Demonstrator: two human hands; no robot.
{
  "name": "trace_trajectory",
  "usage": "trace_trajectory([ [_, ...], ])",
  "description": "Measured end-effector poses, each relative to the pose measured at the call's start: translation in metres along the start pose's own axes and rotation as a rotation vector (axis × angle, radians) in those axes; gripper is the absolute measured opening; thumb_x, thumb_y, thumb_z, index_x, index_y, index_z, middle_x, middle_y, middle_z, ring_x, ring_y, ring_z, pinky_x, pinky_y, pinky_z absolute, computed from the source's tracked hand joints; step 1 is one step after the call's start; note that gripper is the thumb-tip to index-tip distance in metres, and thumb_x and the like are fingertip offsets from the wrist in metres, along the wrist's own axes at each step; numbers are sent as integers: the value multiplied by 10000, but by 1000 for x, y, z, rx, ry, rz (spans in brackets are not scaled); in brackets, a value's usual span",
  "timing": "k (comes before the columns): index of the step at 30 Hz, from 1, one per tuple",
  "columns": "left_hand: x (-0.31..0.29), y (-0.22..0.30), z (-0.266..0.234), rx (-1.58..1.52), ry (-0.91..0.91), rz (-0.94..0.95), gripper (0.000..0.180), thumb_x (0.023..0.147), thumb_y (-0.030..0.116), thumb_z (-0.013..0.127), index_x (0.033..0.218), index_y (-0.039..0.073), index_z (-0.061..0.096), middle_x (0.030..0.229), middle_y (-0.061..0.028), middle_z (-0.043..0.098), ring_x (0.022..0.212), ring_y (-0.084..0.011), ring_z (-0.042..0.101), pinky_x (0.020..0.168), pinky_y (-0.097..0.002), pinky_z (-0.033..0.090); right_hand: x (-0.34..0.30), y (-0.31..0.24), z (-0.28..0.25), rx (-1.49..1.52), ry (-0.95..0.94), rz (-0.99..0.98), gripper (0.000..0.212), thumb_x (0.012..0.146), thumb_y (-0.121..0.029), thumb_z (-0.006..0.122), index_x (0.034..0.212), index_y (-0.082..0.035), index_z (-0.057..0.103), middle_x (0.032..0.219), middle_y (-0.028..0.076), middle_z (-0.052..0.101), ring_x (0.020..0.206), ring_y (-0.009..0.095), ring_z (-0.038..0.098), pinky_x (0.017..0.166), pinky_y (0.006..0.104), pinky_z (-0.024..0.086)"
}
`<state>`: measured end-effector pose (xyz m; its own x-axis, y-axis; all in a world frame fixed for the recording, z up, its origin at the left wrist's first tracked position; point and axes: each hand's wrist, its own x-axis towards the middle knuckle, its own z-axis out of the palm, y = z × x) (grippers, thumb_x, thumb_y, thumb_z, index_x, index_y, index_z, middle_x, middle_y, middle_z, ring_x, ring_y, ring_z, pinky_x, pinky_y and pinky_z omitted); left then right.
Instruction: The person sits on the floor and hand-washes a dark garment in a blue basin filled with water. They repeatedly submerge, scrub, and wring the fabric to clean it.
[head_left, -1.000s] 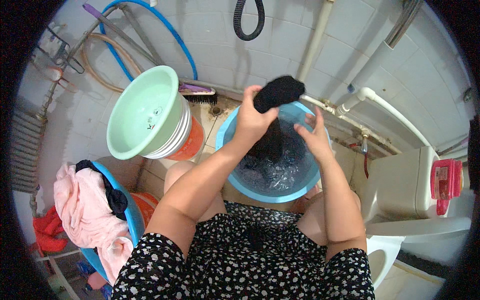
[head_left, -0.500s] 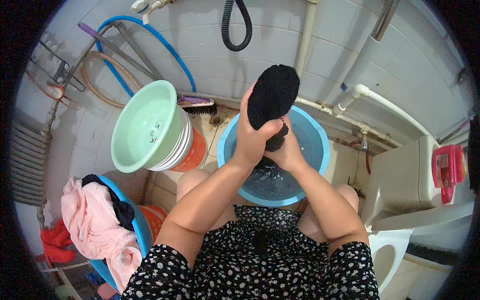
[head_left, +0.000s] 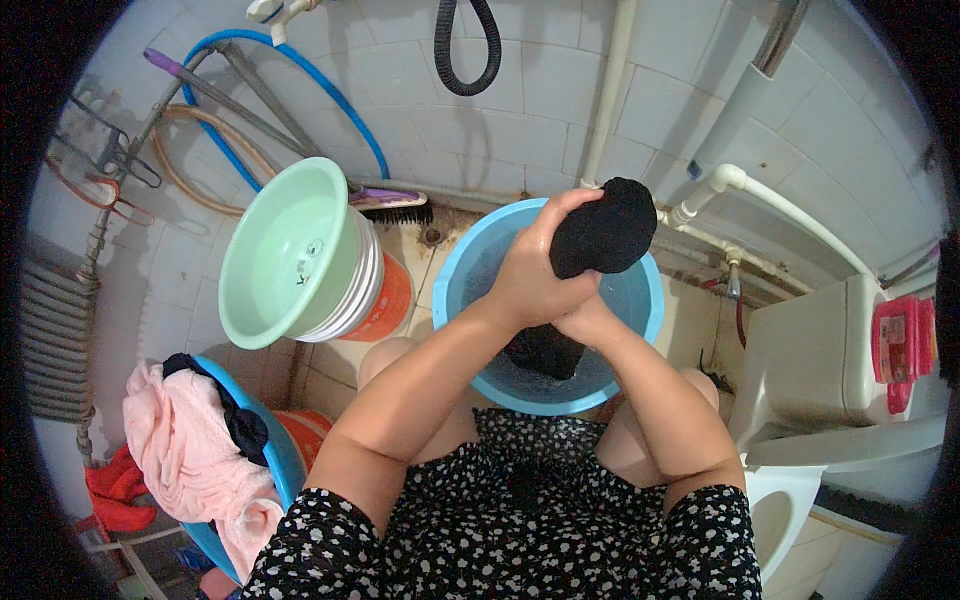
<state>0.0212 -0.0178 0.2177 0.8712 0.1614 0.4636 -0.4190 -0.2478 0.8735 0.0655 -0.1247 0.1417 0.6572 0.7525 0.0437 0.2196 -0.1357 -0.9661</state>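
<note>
Black, matte, textured cloth point(head_left: 608, 228), bunched to a rounded end, stands above a round, pale-blue plastic basin point(head_left: 476, 242) of water; black fabric also shows below the hands. Left hand point(head_left: 535, 268): curled firmly around the cloth. Right hand point(head_left: 592, 318): adjoining below, fingers hidden, closure indeterminable.
</note>
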Motion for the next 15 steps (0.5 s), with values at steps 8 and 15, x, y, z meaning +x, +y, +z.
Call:
trace_trajectory([
  [8, 4, -13, 4, -107, 152, -118, 880, 642, 43, 686, 1398, 87, 239, 1253, -202, 473, 1129, -247, 500, 941, -337, 404, 8, 4, -5, -73, -18, 29, 308, 634, -92, 742, 901, 1, 621, 912, 161, 638, 917, 291, 607, 824, 390, 452],
  [15, 0, -10, -28, -307, -343, -255, 837, 736, 249, 705, 1390, -9, 251, 1299, -124, 448, 1183, -194, 432, 1010, -324, 324, 2, -57, -34, -100, -128, 178, 500, 595, -41, 732, 1066, -9, 569, 1004, 113, 616, 939, 239, 579, 846, 354, 457],
])
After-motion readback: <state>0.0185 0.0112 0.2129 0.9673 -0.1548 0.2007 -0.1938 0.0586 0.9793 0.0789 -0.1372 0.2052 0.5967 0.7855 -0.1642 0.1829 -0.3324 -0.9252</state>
